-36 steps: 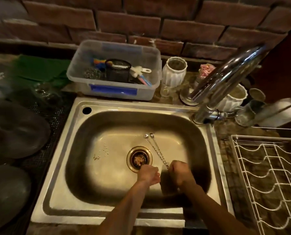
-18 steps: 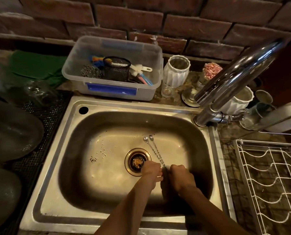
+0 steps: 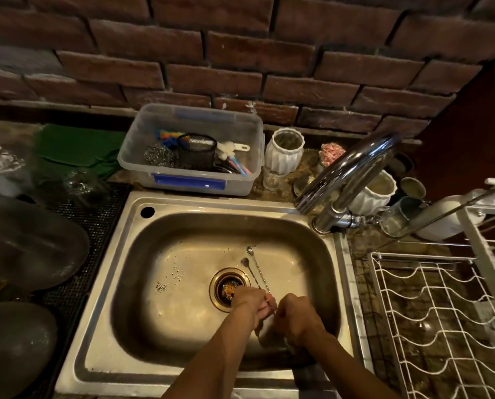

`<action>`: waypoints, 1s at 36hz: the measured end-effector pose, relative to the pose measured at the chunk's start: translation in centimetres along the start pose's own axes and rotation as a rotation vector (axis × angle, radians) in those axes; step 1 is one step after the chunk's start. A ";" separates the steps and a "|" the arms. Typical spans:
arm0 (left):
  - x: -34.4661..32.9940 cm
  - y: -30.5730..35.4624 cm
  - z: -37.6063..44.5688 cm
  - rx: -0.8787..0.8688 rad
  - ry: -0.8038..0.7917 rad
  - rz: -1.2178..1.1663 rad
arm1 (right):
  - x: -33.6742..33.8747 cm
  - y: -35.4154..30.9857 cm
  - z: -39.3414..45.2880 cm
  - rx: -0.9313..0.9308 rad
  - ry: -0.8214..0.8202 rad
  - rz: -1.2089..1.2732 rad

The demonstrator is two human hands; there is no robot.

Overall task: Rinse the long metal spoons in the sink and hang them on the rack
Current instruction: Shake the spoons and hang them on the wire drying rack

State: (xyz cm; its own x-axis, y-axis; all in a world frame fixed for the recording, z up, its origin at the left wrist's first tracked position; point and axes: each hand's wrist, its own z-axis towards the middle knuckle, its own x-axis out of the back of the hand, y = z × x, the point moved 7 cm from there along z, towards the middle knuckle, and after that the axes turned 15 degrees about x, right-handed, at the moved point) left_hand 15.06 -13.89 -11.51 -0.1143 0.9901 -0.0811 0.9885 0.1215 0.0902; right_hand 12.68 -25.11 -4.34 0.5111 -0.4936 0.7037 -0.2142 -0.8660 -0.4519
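Item: two long metal spoons [image 3: 256,272], thin twisted stems, small bowls pointing away from the person toward the back of the sink [image 3: 183,205]. Their bowl ends lie just beside the drain [image 3: 229,287], on its right; their handle ends disappear into the person's hands.

Left hand [image 3: 253,302]: curled shut around the spoon handles, directly over the near edge of the drain. Right hand [image 3: 296,316]: fist-like, pressed close against the left; whether its fingers pinch the stems or only rub against them cannot be told, since the handles are hidden between the two hands.

Change noted: over the last second the hands have drawn together, from a small gap between them to touching, and the spoon bowls have spread slightly apart. This reads as rubbing or gathering the handles, a rinsing step rather than a lift.

Faucet [image 3: 347,174]: spout swung over the sink's right rear corner; no running water is visible, though the dim light makes that uncertain.

Rack [image 3: 430,312]: white wire, on the counter right of the sink, well apart from the spoons.

Task status, judged: rinsing in hand; hanging not yet begun.
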 end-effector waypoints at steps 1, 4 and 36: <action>0.1 0.2 -0.5 -0.012 0.005 -0.020 | 0.2 -0.3 -0.2 0.006 -0.005 0.009; 0.6 0.7 -1.7 -0.036 -0.003 -0.073 | 1.4 -1.3 -1.1 -0.020 0.003 0.047; 3.5 6.0 -31.2 -0.469 -0.162 -0.075 | 16.2 -14.7 -15.3 0.176 -0.066 0.415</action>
State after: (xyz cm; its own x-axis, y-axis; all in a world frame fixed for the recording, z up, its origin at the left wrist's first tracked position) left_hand 17.48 -7.53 19.69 -0.1294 0.9585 -0.2540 0.8228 0.2467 0.5119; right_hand 11.37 -21.64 22.13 0.4656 -0.7846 0.4095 -0.2698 -0.5665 -0.7786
